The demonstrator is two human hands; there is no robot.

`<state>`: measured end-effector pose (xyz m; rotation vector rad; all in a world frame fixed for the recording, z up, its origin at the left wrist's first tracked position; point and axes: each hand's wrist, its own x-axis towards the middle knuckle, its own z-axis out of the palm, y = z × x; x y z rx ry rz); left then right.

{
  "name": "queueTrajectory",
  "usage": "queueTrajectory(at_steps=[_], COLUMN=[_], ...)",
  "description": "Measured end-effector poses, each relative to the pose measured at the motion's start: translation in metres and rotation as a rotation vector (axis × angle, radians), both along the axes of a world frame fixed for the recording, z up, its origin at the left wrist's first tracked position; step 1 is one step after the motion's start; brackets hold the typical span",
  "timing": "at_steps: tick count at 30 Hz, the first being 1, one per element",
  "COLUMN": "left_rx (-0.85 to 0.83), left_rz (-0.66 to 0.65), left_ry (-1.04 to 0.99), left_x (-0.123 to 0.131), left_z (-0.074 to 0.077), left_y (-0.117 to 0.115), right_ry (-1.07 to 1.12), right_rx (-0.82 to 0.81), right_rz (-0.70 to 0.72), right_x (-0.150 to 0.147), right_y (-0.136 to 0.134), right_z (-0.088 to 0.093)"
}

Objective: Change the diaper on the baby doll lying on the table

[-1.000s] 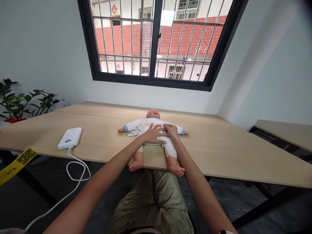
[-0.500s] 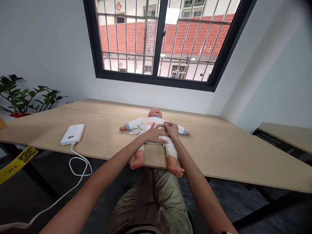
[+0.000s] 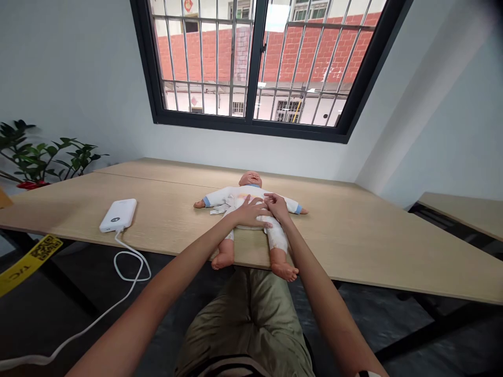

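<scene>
A doll (image 3: 245, 192) lies on its back on the table (image 3: 353, 230), head toward 12 o'clock, feet toward 6 at the near edge, arms out toward roughly 9 and 3. The left hand (image 3: 253, 213) rests palm down across its belly, fingers spread and gripping nothing. Just beside it at 3 o'clock, the right hand (image 3: 278, 207) bends its fingers over the doll's front; whether they pinch the cloth I cannot tell. At 9 o'clock from the doll sits a white device (image 3: 118, 214) with a cable (image 3: 133, 280) plugged in
</scene>
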<state>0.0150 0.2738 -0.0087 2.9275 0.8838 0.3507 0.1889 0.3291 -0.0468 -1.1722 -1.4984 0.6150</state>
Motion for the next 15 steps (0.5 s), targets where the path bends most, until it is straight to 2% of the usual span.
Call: queueTrajectory(at_steps=[7, 12, 15], left_rx=[0.092, 0.121, 0.117], left_rz=[0.054, 0.097, 0.166], left_ry=[-0.157, -0.297, -0.349], left_x=[-0.002, 0.000, 0.002], left_z=[-0.008, -0.009, -0.011], left_y=[0.004, 0.008, 0.011], right_ry=[0.160, 0.105, 0.088], right_rx=[-0.034, 0.018, 0.056], right_rz=[0.172, 0.138, 0.117], right_x=[0.004, 0.004, 0.004], right_y=[-0.010, -0.012, -0.012], right_z=[0.006, 0.008, 0.009])
